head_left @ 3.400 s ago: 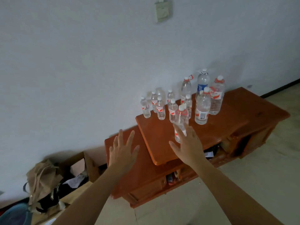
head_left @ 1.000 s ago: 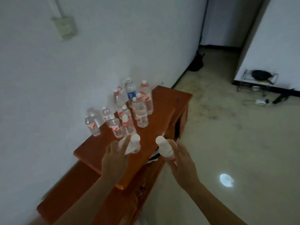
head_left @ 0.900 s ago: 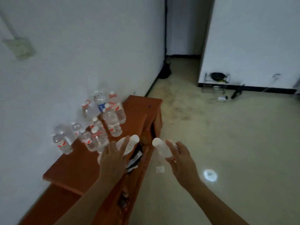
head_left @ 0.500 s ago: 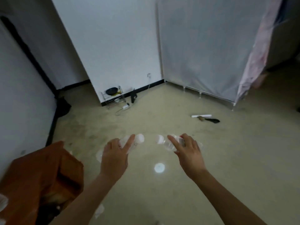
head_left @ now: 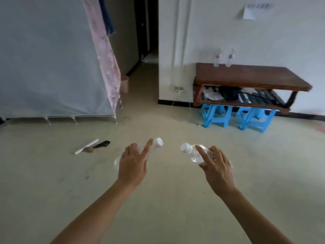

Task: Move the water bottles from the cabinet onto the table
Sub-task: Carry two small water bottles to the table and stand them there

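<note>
Over bare floor (head_left: 52, 182), left hand (head_left: 132, 167) grips a bottle (head_left: 158, 142), right hand (head_left: 217, 169) a second bottle (head_left: 192, 154), surely mid-carry; next, reach the table (head_left: 246, 76) and stand both beside the pair (head_left: 217, 59) there.

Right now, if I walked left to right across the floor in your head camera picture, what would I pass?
A white stick → left hand gripping left bottle → right hand gripping right bottle → right-side blue stool.

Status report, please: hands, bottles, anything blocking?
Left hand grips left bottle; right hand grips right bottle. Table ahead right, two bottles on it. Litter lies left, off the path.
</note>
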